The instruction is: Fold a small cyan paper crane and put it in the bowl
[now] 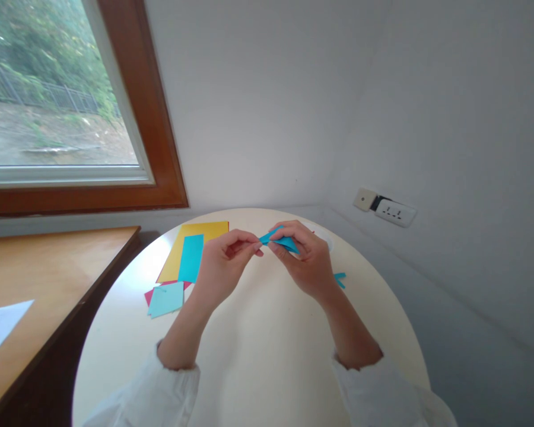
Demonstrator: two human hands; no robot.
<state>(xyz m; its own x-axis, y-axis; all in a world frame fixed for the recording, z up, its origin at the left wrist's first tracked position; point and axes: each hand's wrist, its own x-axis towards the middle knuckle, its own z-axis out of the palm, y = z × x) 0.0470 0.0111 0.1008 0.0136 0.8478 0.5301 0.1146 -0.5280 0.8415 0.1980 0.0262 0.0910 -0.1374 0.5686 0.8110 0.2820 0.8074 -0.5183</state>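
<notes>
Folded blue paper (289,244), 1 pc., pos. btwn the two hands, ahead of wearer, apparently held up over far half of round white table (267,362). Long axis approx. side to side, i.e. running hand to hand, narrow end to L, wider end to R, the latter dipping slightly twd wearer. L hand (225,264): thumb & fingertips pinching narrow tip; paper lies to its R. R hand (309,261): thumb below, fingers over top, grasping wider part; paper lies to its L, partly hidden under fingers. Neither hand nearer, both in contact; R covers more of the pc., L only the tip. Fingertips of the two close tog., w/ short stretch of paper showing btwn. Exact no. of folds: can't tell. Also on table, L side: yellow sheet (216,229), w/ blue rectangle (190,259) lying on it, just beside L hand, long side pointing away from wearer; pale aqua squares (167,300), nearer wearer, overlapping pinkish-red paper (148,297). R side: blue scraps (340,276), narrow, just beyond R wrist, partly hidden.
</notes>
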